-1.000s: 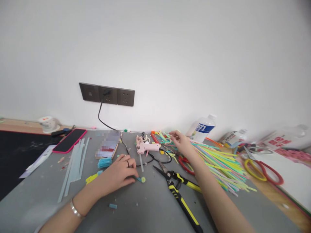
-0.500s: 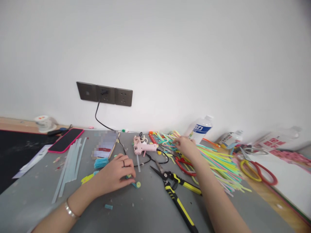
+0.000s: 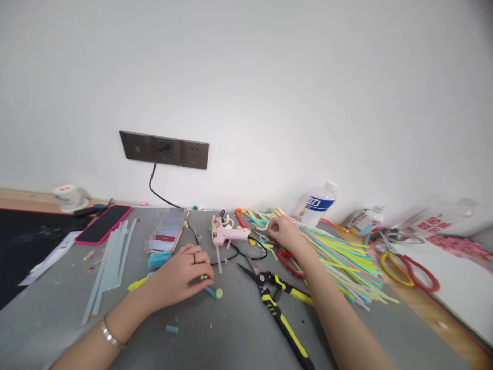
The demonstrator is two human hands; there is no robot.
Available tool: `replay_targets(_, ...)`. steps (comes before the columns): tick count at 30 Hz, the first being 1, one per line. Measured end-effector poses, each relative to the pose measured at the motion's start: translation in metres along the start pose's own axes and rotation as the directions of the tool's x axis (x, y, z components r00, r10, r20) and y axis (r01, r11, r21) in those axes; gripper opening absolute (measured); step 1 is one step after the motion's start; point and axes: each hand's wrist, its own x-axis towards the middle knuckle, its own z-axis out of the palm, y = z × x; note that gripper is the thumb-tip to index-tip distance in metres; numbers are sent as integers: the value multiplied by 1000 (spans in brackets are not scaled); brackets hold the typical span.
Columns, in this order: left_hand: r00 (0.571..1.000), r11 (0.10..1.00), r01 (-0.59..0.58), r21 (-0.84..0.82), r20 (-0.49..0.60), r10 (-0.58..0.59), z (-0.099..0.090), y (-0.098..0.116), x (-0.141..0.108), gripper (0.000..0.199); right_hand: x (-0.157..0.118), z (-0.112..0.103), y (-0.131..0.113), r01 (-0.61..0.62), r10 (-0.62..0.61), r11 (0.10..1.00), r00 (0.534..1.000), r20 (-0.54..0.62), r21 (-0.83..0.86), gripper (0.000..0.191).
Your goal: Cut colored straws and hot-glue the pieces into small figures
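Edging toward the glue gun [image 3: 233,235], the right-hand grip [image 3: 285,234] is curling, clamped or not I cannot tell, at the far end of the pipe cleaners [image 3: 348,253], which are stretching to its right and near side, away from the left hand [image 3: 184,273].

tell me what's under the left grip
A blue stick with a yellow-green disc at its end pokes out from under the left grip, and a small yellowish bit peeks through. Gray mat shows around it. Anything deeper beneath is covered and can't be seen.
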Motion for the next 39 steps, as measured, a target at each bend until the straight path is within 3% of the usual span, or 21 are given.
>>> replay_targets(7,1000,1000,-8,-1,-12,8,0,-1,1,10,6,-8,13,-18,9,993,997,82,113,15)
replay_targets(13,1000,1000,-6,-5,-7,6,1,-2,0,9,4,-5,7,-82,81,997,993,84,9,11)
replay_targets(17,1000,1000,-7,-5,-7,6,1,-3,0,9,2,-4,0,-89,92,995,991,98,-34,18)
replay_targets(20,1000,1000,-10,-5,-1,10,1,-4,0,9,0,-5,-4,-93,97,995,990,106,-44,10)
replay_targets(24,1000,1000,-14,-6,-2,14,1,-4,-1,9,-3,-5,-9,-126,130,990,989,64,-66,4)
replay_targets(29,1000,1000,-18,-7,4,18,1,-3,-1,10,-3,1,-12,-124,124,992,992,21,-29,16)
replay_targets(35,1000,1000,-14,-11,2,14,1,-3,-1,10,3,0,-5,-36,62,983,988,-139,181,10)
replay_targets(39,1000,1000,-14,-16,0,14,1,-3,-1,11,5,-12,1,-10,101,936,965,-241,353,19)
